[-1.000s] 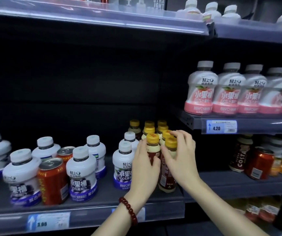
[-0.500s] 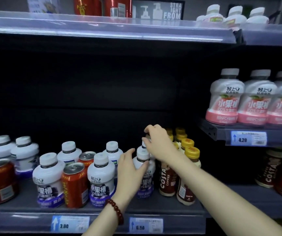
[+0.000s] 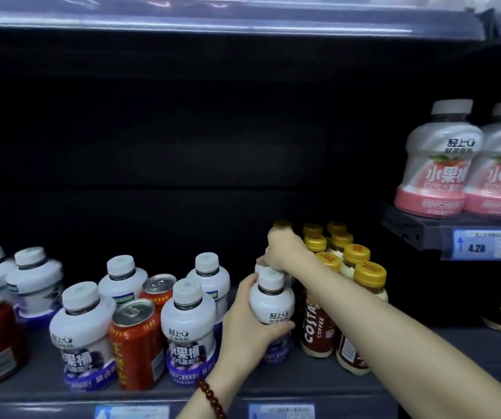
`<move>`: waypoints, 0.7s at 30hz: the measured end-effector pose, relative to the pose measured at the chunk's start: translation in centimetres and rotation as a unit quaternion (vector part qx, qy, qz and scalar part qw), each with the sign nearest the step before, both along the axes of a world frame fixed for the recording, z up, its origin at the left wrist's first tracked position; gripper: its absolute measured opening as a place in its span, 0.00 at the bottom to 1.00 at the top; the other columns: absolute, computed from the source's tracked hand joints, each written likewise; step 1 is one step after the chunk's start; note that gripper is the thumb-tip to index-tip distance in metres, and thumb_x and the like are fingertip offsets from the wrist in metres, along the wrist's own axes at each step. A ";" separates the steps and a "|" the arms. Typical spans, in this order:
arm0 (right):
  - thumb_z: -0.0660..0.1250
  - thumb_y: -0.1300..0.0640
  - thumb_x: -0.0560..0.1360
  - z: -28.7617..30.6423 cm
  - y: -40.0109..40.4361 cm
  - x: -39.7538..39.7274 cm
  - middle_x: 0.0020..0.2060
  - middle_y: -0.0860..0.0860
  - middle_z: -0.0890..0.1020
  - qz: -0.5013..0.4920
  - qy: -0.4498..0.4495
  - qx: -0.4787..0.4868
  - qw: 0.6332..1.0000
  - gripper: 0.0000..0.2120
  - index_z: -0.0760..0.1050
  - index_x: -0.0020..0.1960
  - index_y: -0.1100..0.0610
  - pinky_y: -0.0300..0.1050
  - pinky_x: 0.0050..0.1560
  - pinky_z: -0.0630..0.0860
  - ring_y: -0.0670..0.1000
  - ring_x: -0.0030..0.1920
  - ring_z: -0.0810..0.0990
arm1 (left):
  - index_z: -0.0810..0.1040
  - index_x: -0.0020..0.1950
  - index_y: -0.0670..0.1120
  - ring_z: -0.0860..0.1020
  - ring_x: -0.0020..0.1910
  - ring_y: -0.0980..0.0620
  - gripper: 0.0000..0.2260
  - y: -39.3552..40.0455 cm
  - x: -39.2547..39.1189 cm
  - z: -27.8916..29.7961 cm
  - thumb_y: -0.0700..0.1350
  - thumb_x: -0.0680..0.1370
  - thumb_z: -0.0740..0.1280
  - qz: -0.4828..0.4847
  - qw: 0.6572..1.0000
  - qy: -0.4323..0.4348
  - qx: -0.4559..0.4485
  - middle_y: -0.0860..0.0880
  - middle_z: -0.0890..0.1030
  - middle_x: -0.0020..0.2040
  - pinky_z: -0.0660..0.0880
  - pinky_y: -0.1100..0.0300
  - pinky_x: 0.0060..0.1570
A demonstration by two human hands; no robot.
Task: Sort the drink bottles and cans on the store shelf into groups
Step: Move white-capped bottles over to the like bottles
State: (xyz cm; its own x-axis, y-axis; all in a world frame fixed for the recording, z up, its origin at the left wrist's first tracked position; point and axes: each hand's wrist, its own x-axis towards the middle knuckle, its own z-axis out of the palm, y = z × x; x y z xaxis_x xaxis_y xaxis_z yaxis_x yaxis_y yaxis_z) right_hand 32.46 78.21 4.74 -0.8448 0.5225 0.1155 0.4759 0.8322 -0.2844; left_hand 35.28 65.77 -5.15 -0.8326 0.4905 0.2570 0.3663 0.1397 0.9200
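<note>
while the coffee bottles (image 3: 345, 285) stand grouped at the shelf's (image 3: 318, 385) right end, red cans (image 3: 136, 343) sit mixed among purple bottles (image 3: 188, 331). left hand (image 3: 247, 325) grips one purple bottle (image 3: 271, 300); right hand (image 3: 285, 249) closes on another behind.

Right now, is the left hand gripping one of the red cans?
No, the left hand wraps a white purple-label bottle; the red cans stand untouched.

We see a blue price tag (image 3: 489, 245) marked 4.20 on the right shelf edge and a red bead bracelet (image 3: 211, 399) low in the frame
</note>
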 end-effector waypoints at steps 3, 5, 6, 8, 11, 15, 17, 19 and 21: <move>0.70 0.54 0.74 0.4 -0.6 1.8 0.50 0.57 0.78 0.025 0.066 0.002 0.997 0.11 0.71 0.48 0.59 0.45 0.42 0.71 0.60 0.51 0.80 | 0.70 0.57 0.57 0.77 0.47 0.67 0.32 -0.3 1.3 0.7 0.48 0.58 0.80 0.045 0.999 -0.001 -0.002 0.60 0.80 0.49 0.72 0.73 0.42; 0.68 0.54 0.75 1.4 -1.2 3.2 0.44 0.55 0.74 0.036 0.117 0.004 0.992 0.11 0.68 0.45 0.58 0.44 0.40 0.69 0.59 0.46 0.77 | 0.72 0.56 0.56 0.77 0.47 0.67 0.30 -0.9 2.1 1.2 0.49 0.58 0.80 0.056 0.998 0.004 0.012 0.59 0.81 0.48 0.72 0.72 0.41; 0.68 0.53 0.74 2.0 -1.5 3.9 0.43 0.54 0.73 0.042 0.147 0.001 0.988 0.11 0.69 0.44 0.59 0.44 0.40 0.69 0.58 0.45 0.76 | 0.72 0.55 0.57 0.78 0.47 0.66 0.30 -1.3 2.5 1.5 0.49 0.57 0.80 0.057 0.998 0.007 0.021 0.59 0.82 0.48 0.73 0.70 0.43; 0.68 0.52 0.73 3.3 -1.7 5.4 0.46 0.55 0.76 0.062 0.202 -0.014 0.977 0.13 0.74 0.49 0.62 0.46 0.42 0.73 0.56 0.47 0.77 | 0.74 0.53 0.59 0.80 0.47 0.63 0.28 -2.2 3.5 2.3 0.49 0.56 0.80 0.062 0.997 0.003 0.041 0.59 0.83 0.47 0.77 0.62 0.48; 0.67 0.49 0.74 5.0 -2.2 8.0 0.54 0.55 0.79 0.107 0.251 -0.034 0.961 0.18 0.76 0.59 0.59 0.50 0.55 0.77 0.55 0.55 0.78 | 0.75 0.52 0.61 0.81 0.45 0.64 0.28 -4.3 5.0 3.4 0.46 0.57 0.82 0.078 0.994 -0.007 0.071 0.59 0.84 0.46 0.78 0.61 0.49; 0.64 0.49 0.76 5.5 -3.5 10.8 0.56 0.52 0.80 0.192 0.257 -0.015 0.947 0.16 0.76 0.61 0.56 0.48 0.59 0.74 0.52 0.58 0.77 | 0.75 0.56 0.62 0.81 0.50 0.63 0.31 -7.7 6.8 4.0 0.51 0.56 0.82 0.133 0.987 -0.022 0.083 0.60 0.84 0.49 0.78 0.58 0.53; 0.63 0.50 0.77 5.3 -4.4 11.6 0.57 0.52 0.79 0.232 0.234 -0.007 0.944 0.16 0.75 0.62 0.55 0.46 0.58 0.72 0.52 0.59 0.76 | 0.75 0.56 0.63 0.81 0.53 0.57 0.33 -9.5 7.2 4.0 0.54 0.53 0.81 0.162 0.982 -0.032 0.089 0.59 0.84 0.51 0.78 0.51 0.56; 0.62 0.51 0.78 5.2 -5.2 12.2 0.58 0.51 0.79 0.271 0.210 -0.007 0.939 0.16 0.75 0.63 0.55 0.43 0.55 0.70 0.50 0.58 0.75 | 0.76 0.57 0.61 0.81 0.53 0.56 0.33 -11.2 7.4 4.0 0.54 0.54 0.81 0.182 0.979 -0.036 0.087 0.58 0.84 0.52 0.79 0.48 0.57; 0.62 0.51 0.78 5.2 -6.6 12.5 0.58 0.50 0.78 0.307 0.191 -0.011 0.932 0.16 0.75 0.63 0.54 0.40 0.52 0.68 0.48 0.56 0.75 | 0.77 0.57 0.60 0.82 0.52 0.56 0.33 -13.4 7.6 4.2 0.53 0.54 0.81 0.201 0.975 -0.032 0.086 0.57 0.85 0.51 0.79 0.48 0.56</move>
